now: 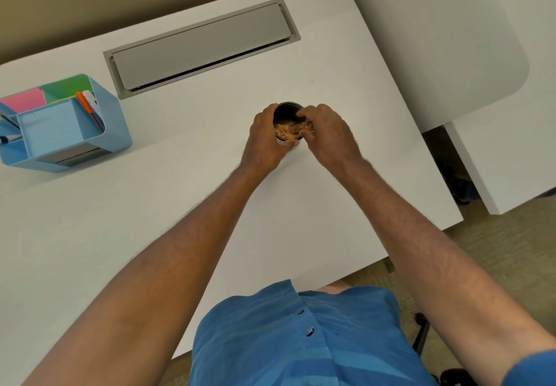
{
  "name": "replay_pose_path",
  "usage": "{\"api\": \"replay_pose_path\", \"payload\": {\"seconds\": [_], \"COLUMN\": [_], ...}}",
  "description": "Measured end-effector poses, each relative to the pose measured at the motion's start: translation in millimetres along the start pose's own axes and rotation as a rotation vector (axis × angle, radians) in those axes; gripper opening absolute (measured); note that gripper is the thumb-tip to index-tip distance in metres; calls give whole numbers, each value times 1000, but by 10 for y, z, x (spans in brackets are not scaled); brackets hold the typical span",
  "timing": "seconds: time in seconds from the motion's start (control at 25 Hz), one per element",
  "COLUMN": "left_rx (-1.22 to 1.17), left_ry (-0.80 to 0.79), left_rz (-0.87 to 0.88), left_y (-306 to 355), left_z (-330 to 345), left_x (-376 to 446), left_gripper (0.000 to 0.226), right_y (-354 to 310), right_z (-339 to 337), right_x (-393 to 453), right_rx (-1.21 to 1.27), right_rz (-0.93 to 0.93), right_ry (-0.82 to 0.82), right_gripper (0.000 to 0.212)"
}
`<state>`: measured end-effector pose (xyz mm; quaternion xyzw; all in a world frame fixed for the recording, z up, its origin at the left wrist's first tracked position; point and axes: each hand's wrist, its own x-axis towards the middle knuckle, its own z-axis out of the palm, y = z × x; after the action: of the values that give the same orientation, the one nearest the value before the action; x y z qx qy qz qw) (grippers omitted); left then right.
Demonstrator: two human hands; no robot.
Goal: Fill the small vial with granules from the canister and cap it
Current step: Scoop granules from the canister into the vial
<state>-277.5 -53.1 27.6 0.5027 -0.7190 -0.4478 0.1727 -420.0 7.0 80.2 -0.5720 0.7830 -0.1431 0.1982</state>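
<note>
- The can [285,121] is stood on the white desk [301,205], open at the top, with tan grains [282,133] seen inside it.
- The can is gripped by the left hand [264,139], with the fingers curled shut around its left side.
- The right hand [328,133] is held at the right rim, with its fingers closed on a small clear thing that seems to be the vial [307,128].
- The vial looks to be dipped or tipped into the can's mouth, as if grains are being scooped.
- Grains could be spilled onto the desk if the vial is lifted out too fast or held tilted.
- The can could be knocked over if it is pushed hard by the scooping hand while the left grip is loose.
- The vial is small and smooth, so it could be dropped into the grains if it is pinched badly.
- If too many grains are packed in, the cap may not be closed well.
- Most of the vial is covered by fingers, so how full it is cannot be told.
- No cap can be picked out anywhere; it may be hidden in a hand or out of view.
- The can's lower part and label are hidden behind the hands.
- A blue tray [60,127] with pens and sticky notes is set far to the left, well apart from the work.
</note>
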Motion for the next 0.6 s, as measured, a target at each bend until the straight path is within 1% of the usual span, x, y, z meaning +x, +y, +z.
{"api": "replay_pose_path", "payload": {"seconds": [0.28, 0.4, 0.6], "left_rx": [-3, -9, -33], "left_ry": [-11, -9, 4], "left_rz": [-14, -21, -7], "left_y": [17, 24, 21], "left_z": [-2, -2, -4], "left_x": [2, 4, -1], "left_gripper": [84, 85, 82], "right_y": [-24, -15, -17], "right_z": [5, 6, 23], "right_x": [16, 19, 6], "right_rx": [-5, -11, 87], "right_rz": [-1, -5, -11], "right_ry": [-8, -22, 2], "right_gripper": [31, 33, 34]}}
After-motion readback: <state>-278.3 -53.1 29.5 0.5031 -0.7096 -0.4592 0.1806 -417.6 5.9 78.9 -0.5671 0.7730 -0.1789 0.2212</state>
